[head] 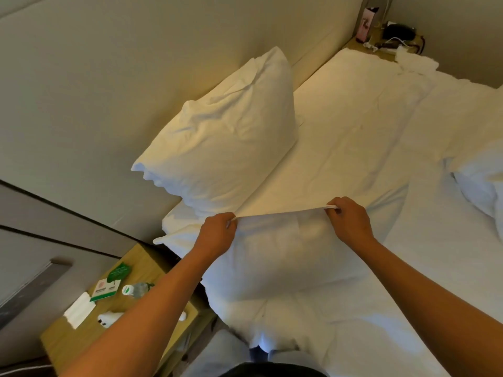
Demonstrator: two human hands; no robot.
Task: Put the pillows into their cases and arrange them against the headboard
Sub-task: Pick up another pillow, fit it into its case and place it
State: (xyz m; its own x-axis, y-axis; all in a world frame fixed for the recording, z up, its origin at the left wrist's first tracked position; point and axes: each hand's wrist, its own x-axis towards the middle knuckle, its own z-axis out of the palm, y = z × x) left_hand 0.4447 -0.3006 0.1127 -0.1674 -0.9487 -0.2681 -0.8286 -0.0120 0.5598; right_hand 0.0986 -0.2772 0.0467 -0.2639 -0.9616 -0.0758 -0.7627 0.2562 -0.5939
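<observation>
Left hand (217, 233) and right hand (349, 221) both closed on the top edge of a pillowcase (275, 257) — stretched taut over the bed (340, 137), another pillow (226, 137) against the headboard (109, 77).

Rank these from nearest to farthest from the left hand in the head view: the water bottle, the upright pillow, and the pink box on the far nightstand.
From the left hand:
1. Upright pillow, just beyond the hand, leaning on the headboard.
2. Water bottle, lower left on the near nightstand; close to the pillow's distance, so hard to call.
3. Pink box, far upper right, clearly farthest.
</observation>
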